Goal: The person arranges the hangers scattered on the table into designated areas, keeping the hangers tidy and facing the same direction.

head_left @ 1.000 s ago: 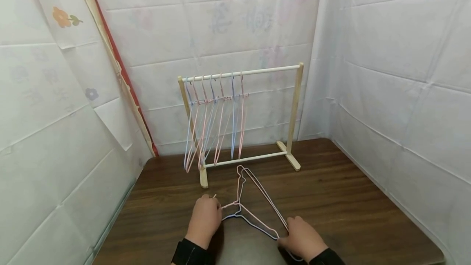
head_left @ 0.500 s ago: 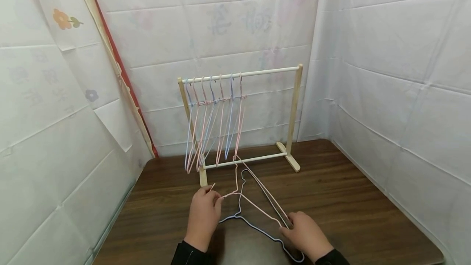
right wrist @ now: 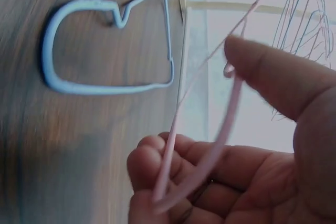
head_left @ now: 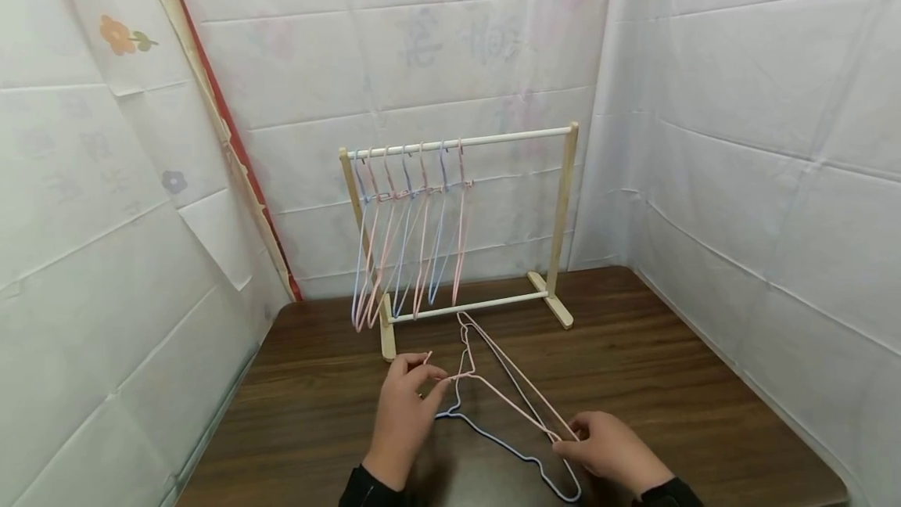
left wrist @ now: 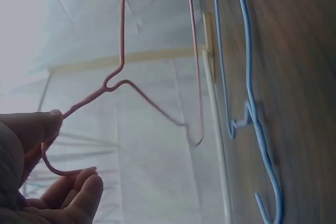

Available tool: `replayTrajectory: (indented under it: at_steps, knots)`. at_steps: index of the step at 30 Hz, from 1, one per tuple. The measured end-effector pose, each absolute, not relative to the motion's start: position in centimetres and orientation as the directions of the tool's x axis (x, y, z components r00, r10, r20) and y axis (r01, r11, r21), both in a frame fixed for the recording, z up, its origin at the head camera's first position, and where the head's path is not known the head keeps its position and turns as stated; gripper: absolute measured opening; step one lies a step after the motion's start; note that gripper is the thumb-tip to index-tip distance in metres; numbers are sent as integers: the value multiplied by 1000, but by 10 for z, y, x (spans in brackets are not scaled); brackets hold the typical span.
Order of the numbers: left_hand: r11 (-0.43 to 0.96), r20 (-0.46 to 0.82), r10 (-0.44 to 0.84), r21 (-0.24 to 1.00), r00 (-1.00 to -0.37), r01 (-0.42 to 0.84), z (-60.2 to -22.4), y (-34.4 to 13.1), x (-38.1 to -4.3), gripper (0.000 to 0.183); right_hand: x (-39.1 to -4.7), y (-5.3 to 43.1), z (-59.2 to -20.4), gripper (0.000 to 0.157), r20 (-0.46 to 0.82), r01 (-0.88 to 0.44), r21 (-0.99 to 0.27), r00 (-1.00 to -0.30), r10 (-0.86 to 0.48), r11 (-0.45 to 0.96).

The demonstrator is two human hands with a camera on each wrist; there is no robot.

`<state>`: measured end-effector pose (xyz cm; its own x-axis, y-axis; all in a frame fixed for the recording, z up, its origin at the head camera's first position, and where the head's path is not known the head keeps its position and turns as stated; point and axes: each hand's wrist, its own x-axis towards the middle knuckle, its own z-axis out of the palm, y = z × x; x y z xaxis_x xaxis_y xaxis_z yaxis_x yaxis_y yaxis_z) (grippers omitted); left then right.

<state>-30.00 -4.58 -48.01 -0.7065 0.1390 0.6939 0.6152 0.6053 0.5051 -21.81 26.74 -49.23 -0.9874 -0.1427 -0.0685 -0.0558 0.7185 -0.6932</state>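
A pink wire hanger [head_left: 517, 406] is held in both hands above the table, its hook end at the left. My left hand [head_left: 407, 417] pinches it at the neck, below the hook, which curls back toward the fingers in the left wrist view. At the opposite end, the right hand [head_left: 614, 448] holds the hanger's bent corner; the right wrist view shows the pink wire [right wrist: 223, 129] between thumb and fingers. Beneath it a blue hanger [head_left: 493, 439] lies flat on the wood-grain table, its hook partly hidden behind the left hand.
Behind the hands stands a wooden rack [head_left: 563, 210] with a white top rail [head_left: 517, 135]. Several pink and blue hangers [head_left: 401, 249] hang along its left half. White sheets [head_left: 760, 139] enclose the table [head_left: 676, 382] at the back and both sides.
The pink hanger has risen off the blue one and then shifted right with both hands. The blue hanger has stayed on the table, and more of it now shows.
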Motion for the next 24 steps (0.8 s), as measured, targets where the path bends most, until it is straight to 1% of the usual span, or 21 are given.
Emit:
replayTrajectory:
  at_steps: [4,6,8,10,12,14,16,18,20,22,24]
  knots:
    - [526,731,204,480,-652,703,-473,-37,-291,22,-215,279,-494,26,-38,-45,-666,-995,-95,745]
    - [472,743,242,472,-624,745,-469,-33,-287,26,-213,289,-497,23,-50,-26,-679,-995,-82,734]
    - [415,737,272,491,-619,766,-463,-29,-283,32,-212,298,-499,23,-79,-6,-714,-993,-88,700]
    - [362,721,292,525,-629,770,-460,-25,-280,40,-212,304,-499,24,-105,8,-743,-989,-104,669]
    - [325,686,309,574,-658,751,-458,-21,-277,43,-212,307,-496,28,-127,13,-778,-982,-137,628]
    - [315,629,326,631,-705,709,-459,-16,-273,42,-213,306,-493,32,-134,10,-820,-976,-174,573]
    - [305,553,350,696,-757,650,-463,-11,-269,38,-214,303,-491,37,-151,32,-880,-965,-215,475]
    - [282,436,391,782,-811,556,-466,-4,-264,35,-216,297,-490,40,-158,64,-940,-953,-260,334]
    - [247,311,435,861,-845,444,-470,4,-260,37,-218,289,-489,42,-165,116,-978,-938,-306,174]
    - [209,199,481,920,-854,332,-472,12,-256,42,-219,280,-487,41,-163,163,-986,-922,-350,27]
    - [162,126,520,957,-845,242,-472,20,-252,48,-219,272,-483,41,-141,189,-978,-909,-392,-88]
